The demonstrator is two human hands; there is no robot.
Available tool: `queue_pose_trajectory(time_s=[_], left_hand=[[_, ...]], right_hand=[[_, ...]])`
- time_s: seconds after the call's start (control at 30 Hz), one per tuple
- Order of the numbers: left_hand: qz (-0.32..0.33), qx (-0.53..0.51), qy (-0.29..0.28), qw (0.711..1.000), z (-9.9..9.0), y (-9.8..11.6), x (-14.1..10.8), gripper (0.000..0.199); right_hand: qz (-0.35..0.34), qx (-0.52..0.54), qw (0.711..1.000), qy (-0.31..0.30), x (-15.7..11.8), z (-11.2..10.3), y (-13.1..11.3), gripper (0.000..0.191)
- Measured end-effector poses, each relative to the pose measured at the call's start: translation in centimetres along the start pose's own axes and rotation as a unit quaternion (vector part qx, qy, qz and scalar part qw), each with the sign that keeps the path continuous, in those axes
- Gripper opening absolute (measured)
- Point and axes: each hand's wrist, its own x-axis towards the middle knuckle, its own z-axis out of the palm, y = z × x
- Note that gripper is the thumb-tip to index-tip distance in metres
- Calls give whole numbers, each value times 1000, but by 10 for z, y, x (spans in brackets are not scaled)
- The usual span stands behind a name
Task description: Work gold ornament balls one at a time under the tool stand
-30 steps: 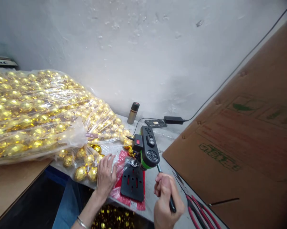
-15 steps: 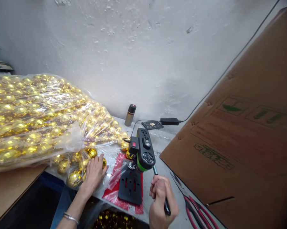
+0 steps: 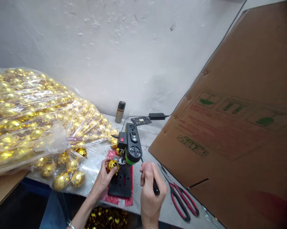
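A small black drill press (image 3: 134,143) with a green band stands on a slotted black base plate (image 3: 120,186), which rests on red plastic wrap. In my left hand (image 3: 104,177) is a gold mirrored ball (image 3: 113,166), held between thumb and fingers at the left of the drill head, over the plate. My right hand (image 3: 151,187) is wrapped round the black-ended lever (image 3: 156,188) on the machine's right side. More gold balls (image 3: 78,178) lie loose or under clear film left of my left hand.
A big clear bag of gold balls (image 3: 36,108) fills the left. Red-handled scissors (image 3: 181,200) lie at right, before a large cardboard box (image 3: 219,127). Behind the machine are a spray can (image 3: 120,112), a phone (image 3: 141,120) and a power adapter (image 3: 157,116). Gold pieces (image 3: 105,218) show below the table edge.
My left hand has moved right from the pile of balls to the drill press, now with a gold ball in its grasp. My right hand stays on the lever. The view has shifted right.
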Motion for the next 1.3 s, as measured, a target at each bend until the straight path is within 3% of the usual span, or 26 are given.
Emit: queue_pose_trajectory(time_s=[0.3,0.5,0.63,0.93,1.1,1.3], left_hand=[[96,127,-35,987,9,-30,-12,60],[167,213,-78,960,3,-36,-21,56],[199,241,-74,947,3,-32,-25,53],[172,324,-105,924,17,-19,-12,48],[166,340,-108,919,17,-20,-14,45],[147,356,-111,916,18,-18,-17,37]], right_hand=[[-23,8,1000,-6,-9,-1,5,40],[-33,7,999,-9,-11,-3,5,36],[-40,9,999,-13,-14,-4,7,35],[-53,0,998,-24,-19,-6,12,32],[-63,-10,997,-33,-39,-11,38,31],[-112,-13,993,16,-57,-3,62,35]])
